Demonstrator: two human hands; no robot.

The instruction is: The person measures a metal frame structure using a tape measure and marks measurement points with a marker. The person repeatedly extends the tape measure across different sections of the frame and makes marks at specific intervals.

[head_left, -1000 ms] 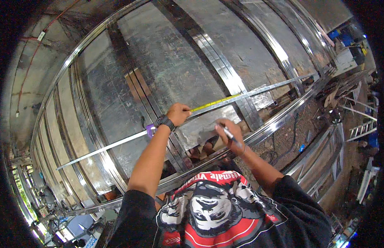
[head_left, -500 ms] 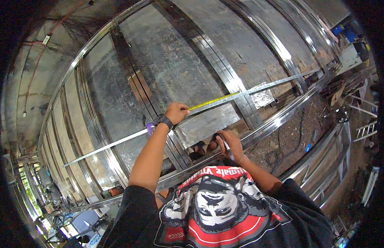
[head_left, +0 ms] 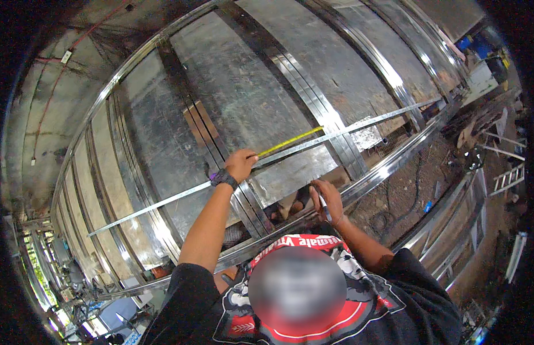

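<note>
A person seen from above stands before shiny sheet-metal panels (head_left: 249, 103) ribbed with metal studs. At the centre of the frame the left hand (head_left: 241, 164) presses a yellow tape measure (head_left: 290, 141) onto a long thin metal strip (head_left: 163, 201) that runs diagonally from lower left to upper right. Lower, just right of centre, the right hand (head_left: 327, 198) grips a marker (head_left: 324, 208) near the metal channel (head_left: 382, 169).

tape measure (head_left: 290, 141) case hidden by left hand (head_left: 242, 165), marker (head_left: 324, 208) tip unclear
</note>
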